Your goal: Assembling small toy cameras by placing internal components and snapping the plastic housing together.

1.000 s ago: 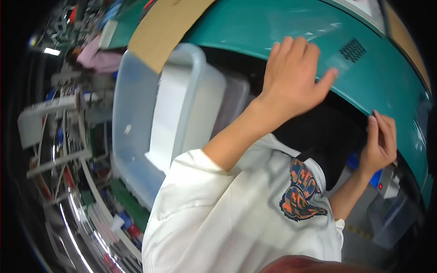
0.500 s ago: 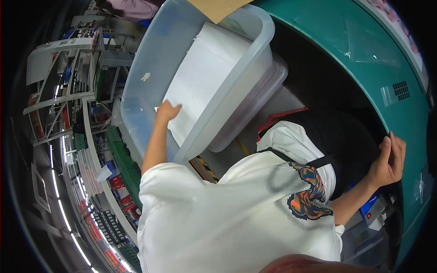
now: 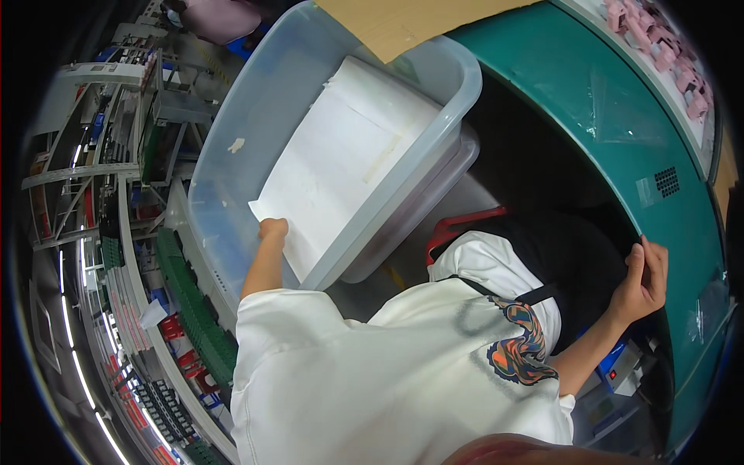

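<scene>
At far left we see a green rack (image 3: 190, 283) among metal shelving; near the top, a co-worker in pink (image 3: 221, 19) shows in part; next comes a pale blue bin (image 3: 256, 116), wide and deep, with the wearer's left hand (image 3: 273, 230) reaching into it at the near end; its fingers are curled in and touch the near edge of a white sheet (image 3: 349, 147), though we cannot tell whether they have closed on the paper, since the fingertips are hidden; the sheet lies inside the bin along the right-hand wall, stretching up and to the right from those fingers, its long axis running from the near left to the far right, one loose corner sticking out just beyond the hand; the left hand is clearly the nearer one; above the sheet's far end, cardboard (image 3: 434, 23) overhangs the bin's rim; right of the bin we find a red stool (image 3: 446, 232), partly hidden, then a green table (image 3: 542, 101); at its near edge, well apart from the sheet, is the right hand (image 3: 645, 279), thumb and fingers drawn close together, anything between them too small to make out; pink parts (image 3: 663, 46) lie scattered beyond, at upper right.
</scene>
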